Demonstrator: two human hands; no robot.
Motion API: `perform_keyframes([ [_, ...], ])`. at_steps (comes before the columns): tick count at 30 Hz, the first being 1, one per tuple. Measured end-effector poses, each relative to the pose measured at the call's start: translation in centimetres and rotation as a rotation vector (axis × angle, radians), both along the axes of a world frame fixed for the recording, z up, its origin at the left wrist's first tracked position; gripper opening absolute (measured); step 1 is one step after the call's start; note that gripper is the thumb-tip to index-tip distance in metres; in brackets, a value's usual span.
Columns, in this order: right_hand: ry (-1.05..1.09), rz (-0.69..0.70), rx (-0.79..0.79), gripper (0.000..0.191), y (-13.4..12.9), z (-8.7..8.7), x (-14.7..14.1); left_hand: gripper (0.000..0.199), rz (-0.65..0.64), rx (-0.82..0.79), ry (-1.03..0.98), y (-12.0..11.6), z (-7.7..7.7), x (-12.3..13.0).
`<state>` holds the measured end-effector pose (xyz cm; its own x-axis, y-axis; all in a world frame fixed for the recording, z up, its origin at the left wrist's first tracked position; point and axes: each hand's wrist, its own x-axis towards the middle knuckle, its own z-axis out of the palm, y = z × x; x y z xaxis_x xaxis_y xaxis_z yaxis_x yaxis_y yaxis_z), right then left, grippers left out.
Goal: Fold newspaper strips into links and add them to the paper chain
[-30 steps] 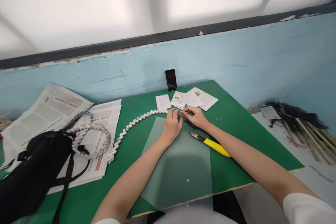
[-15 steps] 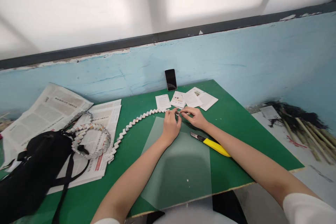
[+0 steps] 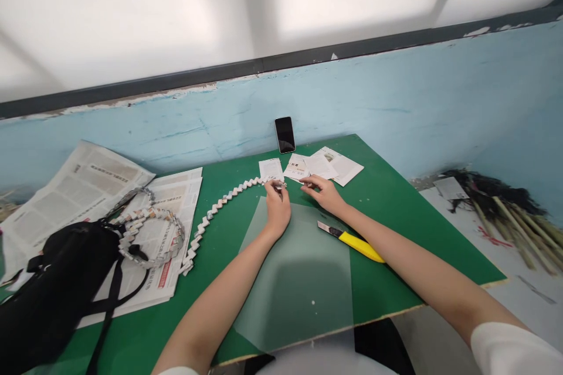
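My left hand (image 3: 278,208) grips the right end of a zigzag chain of folded paper (image 3: 235,191), which curves away to the left over the green table. A small gap to the right, my right hand (image 3: 324,193) is pinched, its fingertips on a small folded piece of paper. Under my hands lies a clear sheet (image 3: 299,269). A yellow-handled cutter (image 3: 360,246) rests right of the sheet, below my right hand. Behind my hands are a small paper slip (image 3: 271,169) and more printed pieces (image 3: 350,167).
A phone (image 3: 285,135) leans on the blue wall. At left, a black bag (image 3: 65,281) and a coiled paper chain (image 3: 176,234) lie on newspapers (image 3: 105,170). Bamboo sticks (image 3: 519,228) lie beyond the green table (image 3: 422,246) at right.
My hands, together before, have moved apart. My left hand has shifted left with the chain's end, while my right hand has stayed about where it was.
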<state>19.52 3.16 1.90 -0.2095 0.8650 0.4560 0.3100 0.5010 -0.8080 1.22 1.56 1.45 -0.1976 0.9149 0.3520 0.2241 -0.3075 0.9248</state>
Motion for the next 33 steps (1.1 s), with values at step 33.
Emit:
perform_keyframes([
  [33,-0.060,0.040,-0.003,0.030,0.17,-0.43,0.05,0.021,0.035,0.146,0.095,-0.07,0.23,-0.51],
])
